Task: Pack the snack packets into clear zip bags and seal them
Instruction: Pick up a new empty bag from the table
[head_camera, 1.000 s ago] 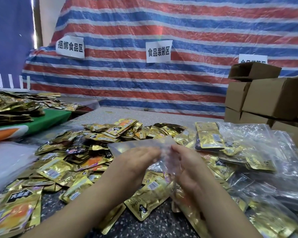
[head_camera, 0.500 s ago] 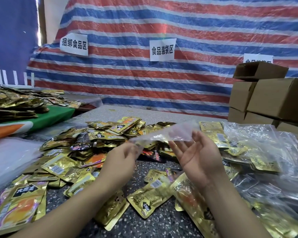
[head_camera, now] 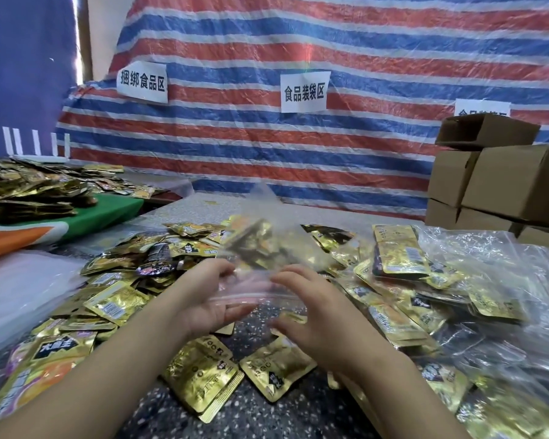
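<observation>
Two hands hold one clear zip bag (head_camera: pixel 260 248) above the snack packets (head_camera: pixel 203 378) on the table (head_camera: pixel 286 416). Compared with half a second ago, the bag is turned, its zip strip now toward the person. The left hand (head_camera: pixel 210 299) and right hand (head_camera: pixel 311 312) fingers are pinched on its mouth, apparently opening it for filling.

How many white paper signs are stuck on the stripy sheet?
3. One sign on the left, one sign in the middle, and one sign on the right, partly hidden behind the cardboard boxes.
</observation>
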Motion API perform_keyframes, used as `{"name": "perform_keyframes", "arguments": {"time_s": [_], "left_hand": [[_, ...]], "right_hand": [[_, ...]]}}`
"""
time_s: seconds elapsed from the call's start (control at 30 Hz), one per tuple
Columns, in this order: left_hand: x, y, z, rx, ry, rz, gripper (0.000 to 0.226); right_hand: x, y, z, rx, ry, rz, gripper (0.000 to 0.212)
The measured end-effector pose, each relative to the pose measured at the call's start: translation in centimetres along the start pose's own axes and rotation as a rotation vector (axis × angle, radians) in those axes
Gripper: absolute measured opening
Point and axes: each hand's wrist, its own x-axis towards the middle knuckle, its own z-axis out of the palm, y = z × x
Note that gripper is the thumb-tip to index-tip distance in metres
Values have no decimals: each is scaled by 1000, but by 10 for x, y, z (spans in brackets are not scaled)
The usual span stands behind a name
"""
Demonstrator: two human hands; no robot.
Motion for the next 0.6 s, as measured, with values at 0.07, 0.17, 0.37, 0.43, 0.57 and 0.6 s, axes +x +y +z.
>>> {"name": "perform_keyframes", "arguments": {"time_s": [0.07, 0.17, 0.37, 0.43, 0.57, 0.6], "left_hand": [[2, 1, -3, -23, -19, -47, 41], [5, 1, -5, -32, -65, -99, 50], [2, -7, 8, 70, -123, 116, 77], [-1, -16, 19, 271, -6, 288, 66], [-6, -40, 31, 948, 109, 695, 36], [-5, -43, 31, 965, 88, 712, 33]], "right_hand": [[1, -2, -2, -28, 49, -16, 28], [0, -5, -3, -68, 63, -2, 16], [2, -5, 3, 49, 189, 162, 26], [3, -5, 4, 198, 264, 260, 18], [5, -8, 6, 393, 277, 402, 17], [5, -10, 6, 437, 276, 416, 17]]}}
